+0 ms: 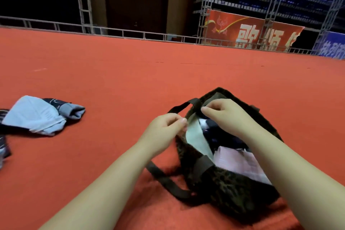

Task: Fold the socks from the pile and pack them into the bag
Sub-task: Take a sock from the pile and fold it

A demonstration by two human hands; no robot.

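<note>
Bag (224, 188): dark, leopard-patterned, open-topped

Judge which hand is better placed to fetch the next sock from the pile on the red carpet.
Probably the left hand: it pinches the dark leopard-print fabric bag at its near-left rim, on the side facing the pale blue and navy sock pile. The right hand holds the far rim and would have to cross over.

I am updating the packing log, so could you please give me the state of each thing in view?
bag: open, socks inside
left hand: pinches the bag's near rim
right hand: grips the far rim
sock pile: loose on the red carpet, unpacked
strap: slack on the carpet
</note>
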